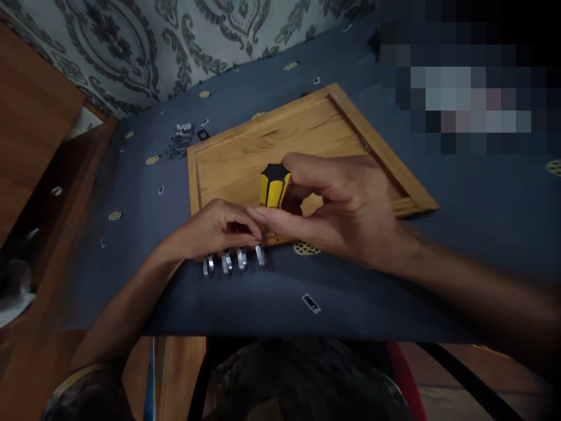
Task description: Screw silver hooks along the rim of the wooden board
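In the head view, the surface is covered in dark blue-grey sheeting printed with yellow spotted ovals and small white labels, one reading "OBEY". Behind it rises wallpaper, pale with grey scrolls and leaves, and at the left stands brown wooden furniture. The light is dim.

The panel lies at a slant on the surface, warm honey-brown and grained, with a raised border framing a recessed middle. Along its near edge stand four curved, shiny metal pieces in a row, three grouped at the left and one set apart to the right.

The right hand has its thumb and fingers curled round an upright tool handle, yellow with black ribs and a black cap, above the near part of the panel. The left hand brings its fingertips almost together at the near edge, right by the rightmost metal piece; whether they grip it cannot be told.

Beyond the panel's far left corner lies a loose pile of metal parts. The hands hide the tool's lower end and part of the near edge. Pixelation covers the upper right.
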`<state>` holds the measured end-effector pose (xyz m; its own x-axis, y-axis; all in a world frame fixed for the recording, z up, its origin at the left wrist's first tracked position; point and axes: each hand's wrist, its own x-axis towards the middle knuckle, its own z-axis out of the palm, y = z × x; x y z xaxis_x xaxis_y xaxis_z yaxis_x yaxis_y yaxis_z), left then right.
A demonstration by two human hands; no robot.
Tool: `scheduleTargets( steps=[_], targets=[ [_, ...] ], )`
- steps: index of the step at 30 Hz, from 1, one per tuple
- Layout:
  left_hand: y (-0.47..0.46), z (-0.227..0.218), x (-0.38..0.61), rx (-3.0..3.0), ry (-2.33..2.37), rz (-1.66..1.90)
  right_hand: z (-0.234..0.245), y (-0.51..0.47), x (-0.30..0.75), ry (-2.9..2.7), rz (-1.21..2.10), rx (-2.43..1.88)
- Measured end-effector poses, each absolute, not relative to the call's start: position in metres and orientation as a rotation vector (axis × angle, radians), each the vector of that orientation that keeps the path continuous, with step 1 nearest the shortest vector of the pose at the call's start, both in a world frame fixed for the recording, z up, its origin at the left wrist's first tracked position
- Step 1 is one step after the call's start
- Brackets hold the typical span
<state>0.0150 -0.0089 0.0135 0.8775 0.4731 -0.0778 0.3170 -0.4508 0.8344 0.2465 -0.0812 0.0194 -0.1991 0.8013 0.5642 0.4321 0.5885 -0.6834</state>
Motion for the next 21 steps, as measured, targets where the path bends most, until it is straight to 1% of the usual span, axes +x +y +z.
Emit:
scheduleTargets(
  steps=[7,11,21],
  targets=[
    [-0.012,0.01,0.015,1.99,0.645,0.175,0.022,-0.086,0.249,-1.88,0.54,-0.958],
    [-0.016,0.007,0.014,2.012,0.721,0.117,0.017,-0.082,0.248,-1.836,0.477,-0.81],
    [-0.019,-0.011,0.012,1.921,0.735,0.192,0.016,-0.079,0.243,-1.816,0.595,-0.754]
  ],
)
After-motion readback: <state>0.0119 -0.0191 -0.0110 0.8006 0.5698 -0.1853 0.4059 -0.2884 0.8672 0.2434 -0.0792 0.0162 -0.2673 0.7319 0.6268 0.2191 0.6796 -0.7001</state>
